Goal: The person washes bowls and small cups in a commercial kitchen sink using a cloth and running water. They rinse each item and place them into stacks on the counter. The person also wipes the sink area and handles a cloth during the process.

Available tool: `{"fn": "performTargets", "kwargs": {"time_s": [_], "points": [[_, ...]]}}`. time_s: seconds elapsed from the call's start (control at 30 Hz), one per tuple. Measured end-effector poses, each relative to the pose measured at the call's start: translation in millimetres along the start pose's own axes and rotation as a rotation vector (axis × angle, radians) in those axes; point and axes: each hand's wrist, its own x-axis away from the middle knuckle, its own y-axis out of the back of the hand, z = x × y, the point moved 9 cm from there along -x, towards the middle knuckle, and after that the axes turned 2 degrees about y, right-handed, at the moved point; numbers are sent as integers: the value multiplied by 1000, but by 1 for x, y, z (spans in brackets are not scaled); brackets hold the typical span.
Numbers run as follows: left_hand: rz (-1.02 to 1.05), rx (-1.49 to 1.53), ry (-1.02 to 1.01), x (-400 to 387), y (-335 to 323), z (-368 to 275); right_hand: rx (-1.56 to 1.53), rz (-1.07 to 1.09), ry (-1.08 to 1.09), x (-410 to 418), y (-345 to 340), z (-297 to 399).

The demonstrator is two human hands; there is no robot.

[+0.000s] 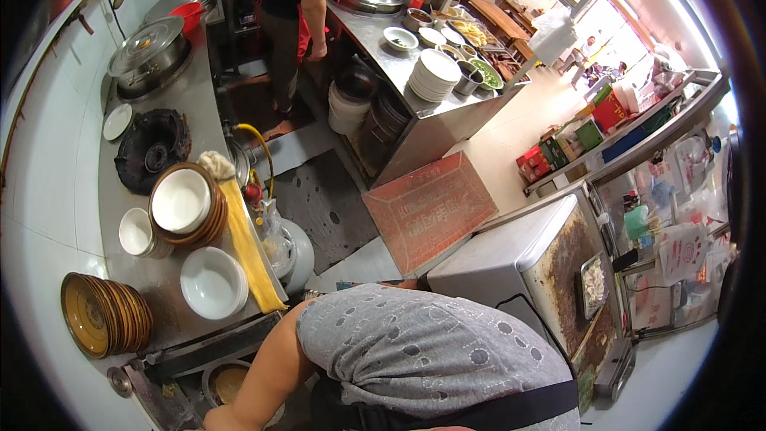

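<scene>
Both my hands are out of view. A bare arm [263,374] from my grey patterned sleeve [383,329] runs down to the bottom edge. Partly behind that arm, a round pot [226,384] with brownish contents sits in a low recess. On the steel counter [173,293] are white bowls [209,281] and a tilted stack of brown-rimmed bowls [90,317]. Another white bowl [179,200] rests in a brown stack, beside smaller white bowls [136,230]. A yellow cloth [246,245] lies along the counter's edge.
A co-worker [287,24] stands by the far counter, which holds stacked white plates [435,72] and food containers. A gas cylinder [296,254] with a yellow hose [270,155] stands on the floor. A red mat [431,209] bears writing. Right, a white cabinet [502,251] adjoins a food tray [593,286].
</scene>
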Motion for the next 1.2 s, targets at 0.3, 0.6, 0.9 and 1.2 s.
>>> {"fn": "performTargets", "kwargs": {"time_s": [0.3,0.6,0.9,1.2], "points": [[54,-54,56,-4,-30,12,8,-10,88,4,40,14],[101,-73,92,0,-57,20,-174,272,75,-2,-20,9],[142,-96,118,2,-81,29,-102,268,74,12,4,12],[244,75,-105,67,-8,-74,-184,396,-209,21,37,1]]}}
